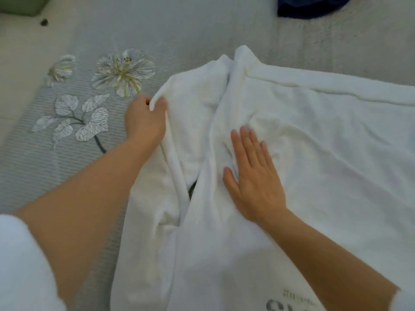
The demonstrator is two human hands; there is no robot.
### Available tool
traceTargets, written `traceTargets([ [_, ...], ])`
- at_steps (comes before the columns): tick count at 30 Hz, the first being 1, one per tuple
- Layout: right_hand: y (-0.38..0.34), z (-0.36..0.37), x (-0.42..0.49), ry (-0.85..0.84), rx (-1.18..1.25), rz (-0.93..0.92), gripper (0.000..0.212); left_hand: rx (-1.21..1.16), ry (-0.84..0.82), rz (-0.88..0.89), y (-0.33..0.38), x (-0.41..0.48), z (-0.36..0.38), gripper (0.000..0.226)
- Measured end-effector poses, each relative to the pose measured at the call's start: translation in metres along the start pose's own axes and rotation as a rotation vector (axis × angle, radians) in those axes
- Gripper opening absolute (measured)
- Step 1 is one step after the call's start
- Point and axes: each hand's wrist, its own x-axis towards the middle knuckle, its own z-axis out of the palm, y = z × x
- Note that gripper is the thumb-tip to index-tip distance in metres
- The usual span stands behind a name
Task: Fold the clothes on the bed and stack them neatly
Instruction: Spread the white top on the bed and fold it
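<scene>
Two hands work one white, soft fleece garment (314,142). It lies spread on the grey striped bedcover with stitched flowers (45,171), reaching from under both forearms to well beyond the fingertips and far out to the right of the right hand. The left hand (143,118) has its fingers curled round the garment's loose left edge, pinching it just past the knuckles. The right hand (253,180) lies flat with straight fingers, pressing on the middle of the cloth, near the left hand but apart from it. Between the two hands a rumpled flap (193,122) runs lengthwise, away from the person. The left hand is the nearer to that flap, so the coming fold likely carries it rightward, across the long axis, toward the pressing palm. A dark blue cloth (310,6) lies well beyond the right hand's fingertips.
</scene>
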Motion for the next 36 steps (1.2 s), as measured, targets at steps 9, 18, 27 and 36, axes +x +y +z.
traceTargets([
  [9,-0.008,-0.004,-0.002,-0.115,-0.164,-0.007,0.06,-0.111,0.174,0.12,-0.023,0.026,-0.101,0.019],
  [18,-0.013,-0.002,-0.001,-0.118,-0.213,-0.002,0.06,-0.106,0.052,-0.576,-0.098,0.003,-0.099,0.079],
  [27,-0.03,-0.017,-0.017,-0.15,-0.073,0.113,0.064,-0.352,0.476,-0.326,-0.115,-0.027,-0.151,0.044],
  [36,-0.089,0.009,-0.145,-0.371,-0.084,-0.246,0.069,-0.926,-0.042,-0.595,-0.147,-0.064,-0.195,0.032],
])
